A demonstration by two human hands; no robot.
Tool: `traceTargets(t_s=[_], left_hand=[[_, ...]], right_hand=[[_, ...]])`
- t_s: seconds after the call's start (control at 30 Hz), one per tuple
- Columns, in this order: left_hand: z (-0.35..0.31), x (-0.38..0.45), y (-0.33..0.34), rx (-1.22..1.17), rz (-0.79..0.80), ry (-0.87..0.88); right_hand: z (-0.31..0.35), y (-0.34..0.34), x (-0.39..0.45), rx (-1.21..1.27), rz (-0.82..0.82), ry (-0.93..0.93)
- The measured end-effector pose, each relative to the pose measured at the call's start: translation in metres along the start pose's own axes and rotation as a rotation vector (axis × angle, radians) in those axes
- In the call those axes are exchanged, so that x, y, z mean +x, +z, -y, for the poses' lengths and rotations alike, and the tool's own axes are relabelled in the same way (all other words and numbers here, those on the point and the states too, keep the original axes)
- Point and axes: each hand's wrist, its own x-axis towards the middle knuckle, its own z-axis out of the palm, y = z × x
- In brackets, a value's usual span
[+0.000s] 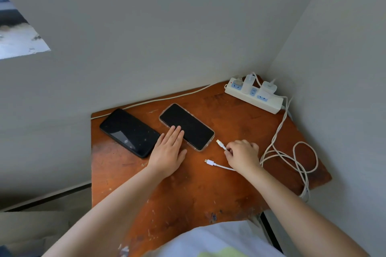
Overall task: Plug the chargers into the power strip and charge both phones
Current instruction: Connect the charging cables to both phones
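Observation:
Two dark-screened phones lie on the brown wooden table: a black phone at the left and a phone in a clear case beside it. My left hand lies flat with its fingertips on the cased phone's near corner. My right hand pinches a white cable just behind its plug, which points at the cased phone. A second white cable end lies loose on the table. Two white chargers sit plugged in the white power strip at the far right corner.
The white cables coil in loops along the table's right edge and hang over it. The strip's own cord runs along the back wall. Walls close the table in at the back and right. A white garment shows at the bottom.

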Motion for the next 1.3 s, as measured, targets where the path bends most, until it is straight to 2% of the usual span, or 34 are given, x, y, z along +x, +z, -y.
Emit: traceTargets(t_s=[0.1, 0.2, 0.27, 0.57, 0.77, 1.17, 1.3], left_hand=[[-0.001, 0.004, 0.002, 0.005, 0.009, 0.022], [-0.005, 0.012, 0.001, 0.023, 0.023, 0.052], [-0.009, 0.021, -0.003, 0.033, 0.016, 0.07], [-0.022, 0.044, -0.007, 0.042, 0.012, 0.092], [-0.026, 0.056, -0.006, 0.026, 0.024, 0.051], [-0.028, 0.061, -0.001, 0.122, 0.056, 0.061], [-0.027, 0.062, -0.009, 0.115, 0.14, 0.08]], right_hand=[[-0.006, -0.014, 0.015, 0.038, -0.044, -0.041], [-0.018, -0.04, 0.051, 0.067, -0.193, 0.029], [-0.021, -0.058, 0.079, 0.056, -0.219, 0.08], [-0.024, -0.065, 0.128, -0.071, -0.205, 0.135], [-0.033, -0.064, 0.128, 0.008, -0.246, 0.129], [-0.026, -0.053, 0.132, -0.023, -0.222, 0.167], [-0.024, -0.056, 0.129, 0.031, -0.204, 0.165]])
